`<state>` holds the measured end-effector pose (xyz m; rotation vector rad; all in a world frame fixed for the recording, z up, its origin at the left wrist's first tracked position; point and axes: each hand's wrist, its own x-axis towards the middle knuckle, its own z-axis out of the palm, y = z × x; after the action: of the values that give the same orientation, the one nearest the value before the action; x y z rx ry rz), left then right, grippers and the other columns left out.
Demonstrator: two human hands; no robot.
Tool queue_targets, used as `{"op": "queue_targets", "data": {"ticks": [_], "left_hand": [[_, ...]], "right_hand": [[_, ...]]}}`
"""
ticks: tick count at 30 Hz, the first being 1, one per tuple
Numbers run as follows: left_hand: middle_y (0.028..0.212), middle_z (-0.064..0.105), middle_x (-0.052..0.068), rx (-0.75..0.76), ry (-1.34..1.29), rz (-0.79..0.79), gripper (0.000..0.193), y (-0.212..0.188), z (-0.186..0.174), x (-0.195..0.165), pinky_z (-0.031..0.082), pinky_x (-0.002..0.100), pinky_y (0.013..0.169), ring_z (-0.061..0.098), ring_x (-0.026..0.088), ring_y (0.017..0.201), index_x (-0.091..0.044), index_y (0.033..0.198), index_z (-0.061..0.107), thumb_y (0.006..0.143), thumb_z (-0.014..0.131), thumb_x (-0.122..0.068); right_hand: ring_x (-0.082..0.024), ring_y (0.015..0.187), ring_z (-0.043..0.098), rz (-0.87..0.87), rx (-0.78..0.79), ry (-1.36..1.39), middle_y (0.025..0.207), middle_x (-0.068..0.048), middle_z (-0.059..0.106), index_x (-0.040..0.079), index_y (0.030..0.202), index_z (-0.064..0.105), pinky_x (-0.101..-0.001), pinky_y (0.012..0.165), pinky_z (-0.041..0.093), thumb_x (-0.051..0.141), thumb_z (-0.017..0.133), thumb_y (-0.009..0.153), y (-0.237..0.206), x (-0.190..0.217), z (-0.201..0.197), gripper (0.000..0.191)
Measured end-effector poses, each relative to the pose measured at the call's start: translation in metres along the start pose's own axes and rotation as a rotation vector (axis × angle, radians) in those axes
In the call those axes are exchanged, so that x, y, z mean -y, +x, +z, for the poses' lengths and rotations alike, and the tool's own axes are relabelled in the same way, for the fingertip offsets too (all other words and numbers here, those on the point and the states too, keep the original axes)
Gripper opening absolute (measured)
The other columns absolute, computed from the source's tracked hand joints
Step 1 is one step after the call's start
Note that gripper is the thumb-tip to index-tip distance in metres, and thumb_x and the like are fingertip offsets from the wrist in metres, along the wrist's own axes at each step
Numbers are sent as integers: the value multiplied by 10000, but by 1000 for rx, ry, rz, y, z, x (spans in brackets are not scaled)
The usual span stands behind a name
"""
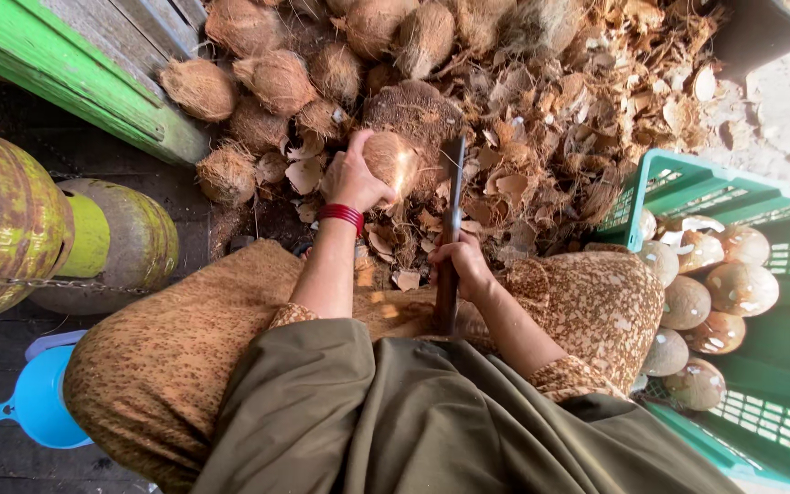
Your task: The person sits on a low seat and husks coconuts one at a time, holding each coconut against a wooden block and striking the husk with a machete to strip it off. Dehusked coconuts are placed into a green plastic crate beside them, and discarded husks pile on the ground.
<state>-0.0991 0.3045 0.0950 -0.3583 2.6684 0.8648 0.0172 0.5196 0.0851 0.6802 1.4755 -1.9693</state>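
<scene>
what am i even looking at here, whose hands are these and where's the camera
This is one picture from a camera worn on a person's head, looking down over their lap at their own two bare hands. The left hand, with a red wristband, grips a brown coconut. The right hand has its fingers closed on the handle of a long dark blade that points up beside that coconut. Ahead lie a heap of unpeeled coconuts and loose husk scraps. On the right a green crate holds peeled pale coconuts. On the left are green gas cylinders.
</scene>
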Motion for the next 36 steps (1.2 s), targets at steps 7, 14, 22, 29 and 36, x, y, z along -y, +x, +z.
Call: {"op": "queue_targets", "data": {"ticks": [7,14,22,29,36], "left_hand": [[1479,385,272,-281,79,134,1313,-18,17,-3,464,701,932,449,492,1316,-330,1306,263,302,1108,-318],[1312,558,122,-5,-77,1,1136,-28,3,2,573,526,939,619,351,1176,-340,1385,313,485,998,-237],[1391,423,153,20,-31,-23,1263,-32,15,-16,496,570,1012,471,395,1282,-325,1431,296,405,1019,-186],[1400,422,124,42,-50,-94,1235,-41,7,-26,467,594,1061,461,381,1305,-308,1418,333,400,1017,-165],[1354,449,141,0,-357,-62,1194,-45,1,-4,570,543,1007,571,355,1215,-277,1406,302,438,999,-206]], "right_hand": [[-182,496,552,137,95,183,700,-65,594,99,1013,457,-369,505,519,118,550,951,9,-9,-9,114],[-152,533,543,-65,43,-77,722,-59,593,61,1071,556,-335,488,490,92,640,944,-30,31,9,156],[-105,534,488,-1208,6,-461,766,8,512,105,974,455,-235,409,437,-32,559,1031,-100,88,5,181],[-131,434,475,57,-102,-397,632,-24,572,58,896,551,-287,364,427,-12,634,859,-33,5,21,115],[-120,464,521,-494,-14,-497,649,-12,572,89,872,533,-284,378,459,50,626,904,-75,49,13,106]]}}
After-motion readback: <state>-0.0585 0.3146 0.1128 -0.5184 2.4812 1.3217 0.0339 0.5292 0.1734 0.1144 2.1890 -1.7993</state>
